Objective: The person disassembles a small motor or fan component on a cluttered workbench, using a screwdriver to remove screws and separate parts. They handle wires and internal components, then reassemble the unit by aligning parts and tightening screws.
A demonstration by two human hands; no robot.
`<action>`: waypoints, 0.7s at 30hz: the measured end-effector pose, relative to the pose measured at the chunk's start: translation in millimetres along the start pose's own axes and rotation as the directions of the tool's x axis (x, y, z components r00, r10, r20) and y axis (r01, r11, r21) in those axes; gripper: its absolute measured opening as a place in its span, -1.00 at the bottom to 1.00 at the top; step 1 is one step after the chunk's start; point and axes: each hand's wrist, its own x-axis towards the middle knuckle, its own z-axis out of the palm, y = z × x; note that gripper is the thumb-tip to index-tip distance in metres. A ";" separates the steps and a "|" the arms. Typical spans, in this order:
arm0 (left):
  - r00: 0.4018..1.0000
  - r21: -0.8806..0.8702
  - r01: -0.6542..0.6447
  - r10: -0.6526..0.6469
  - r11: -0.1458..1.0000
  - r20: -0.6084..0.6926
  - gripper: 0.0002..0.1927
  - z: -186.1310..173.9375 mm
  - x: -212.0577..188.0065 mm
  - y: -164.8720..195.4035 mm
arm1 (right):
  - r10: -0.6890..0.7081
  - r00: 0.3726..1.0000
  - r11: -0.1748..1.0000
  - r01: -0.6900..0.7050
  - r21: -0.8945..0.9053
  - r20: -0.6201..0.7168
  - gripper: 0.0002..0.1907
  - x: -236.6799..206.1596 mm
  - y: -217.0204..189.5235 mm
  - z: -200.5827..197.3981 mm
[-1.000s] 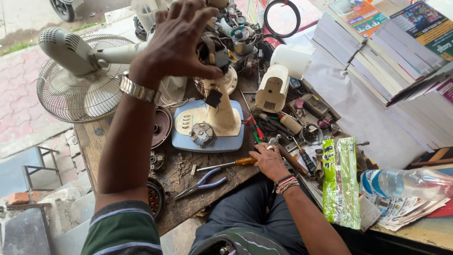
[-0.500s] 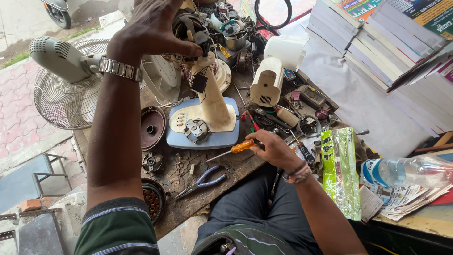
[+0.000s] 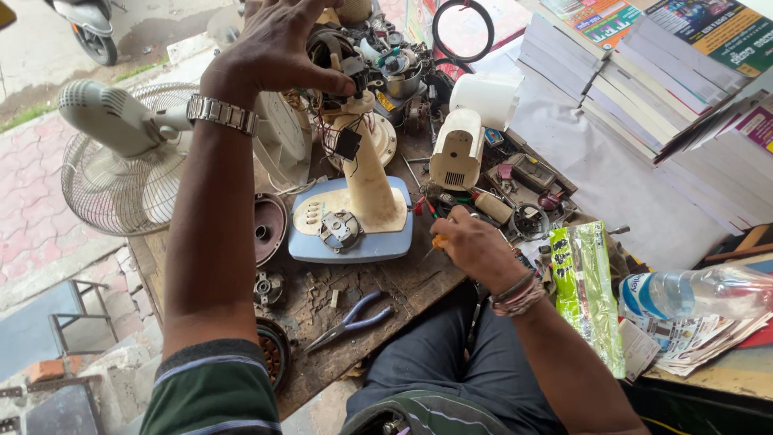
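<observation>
Left hand (image 3: 278, 48): you're gripping one fan stand (image 3: 362, 173) top.
Right hand (image 3: 475, 246): closed around one screwdriver (image 3: 436, 242).
Pliers (image 3: 352, 316): one.

2 hands, 1 fan stand (image 3: 362, 201), 1 grille fan (image 3: 121, 161), 1 pliers (image 3: 350, 318), 1 water bottle (image 3: 692, 292), 1 green packet (image 3: 592, 290).

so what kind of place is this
Most likely a small roadside fan repair stall. A stripped table fan base stands on a cluttered wooden bench with pliers and loose motor parts, and a paved street lies just beside it.
</observation>
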 end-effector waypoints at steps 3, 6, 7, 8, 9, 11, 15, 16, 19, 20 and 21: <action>1.000 0.027 -0.020 0.020 0.999 -0.012 0.27 1.1 1.9 -1.9 | 0.039 0.989 0.996 -0.049 -0.074 -0.141 -0.82 2.4 3.8 -28.2; 1.000 -0.010 -0.013 0.013 1.000 -0.012 0.31 -1.8 4.0 -4.3 | -0.038 0.747 0.999 0.049 -0.003 -0.664 -0.87 -7.8 -4.1 -73.6; 1.000 -0.032 -0.010 0.010 0.999 -0.008 0.30 -4.1 5.7 -5.1 | 0.031 0.695 0.993 0.059 0.099 -0.718 -0.87 -8.6 -10.8 -86.0; 1.000 -0.054 -0.008 0.008 0.999 -0.005 0.29 -6.8 7.5 -5.7 | 0.047 0.672 0.978 0.121 0.171 -0.739 -0.87 -4.4 -18.5 -95.2; 1.000 -0.017 0.018 -0.017 1.000 0.008 0.25 -8.8 9.0 -5.5 | 0.064 0.650 0.953 0.185 0.239 -0.757 -0.87 1.0 -25.4 -103.4; 0.997 0.061 0.072 -0.074 0.996 0.030 0.19 -13.6 10.2 -5.1 | 0.073 0.620 0.929 0.242 0.279 -0.781 -0.86 13.7 -38.9 -113.5; 0.997 0.052 0.078 -0.079 0.996 0.025 0.26 -20.2 12.4 -4.0 | 0.067 0.601 0.935 0.241 0.260 -0.797 -0.86 31.1 -55.6 -118.1; 0.996 0.024 0.085 -0.085 0.996 0.027 0.28 -21.1 12.3 -4.5 | 0.076 0.602 0.929 0.247 0.277 -0.795 -0.86 32.8 -57.5 -117.8; 0.996 -0.005 0.081 -0.081 0.997 0.026 0.31 -21.4 11.4 -6.7 | 0.049 0.592 0.935 0.256 0.245 -0.804 -0.86 33.1 -59.2 -117.5; 0.997 -0.007 0.074 -0.074 0.997 0.023 0.31 -21.5 12.2 -8.3 | 0.062 0.595 0.932 0.253 0.260 -0.802 -0.86 32.8 -59.7 -117.5; 0.998 -0.006 0.055 -0.055 0.998 0.013 0.32 -21.3 13.2 -9.3 | 0.075 0.597 0.929 0.250 0.274 -0.799 -0.86 32.0 -59.6 -117.8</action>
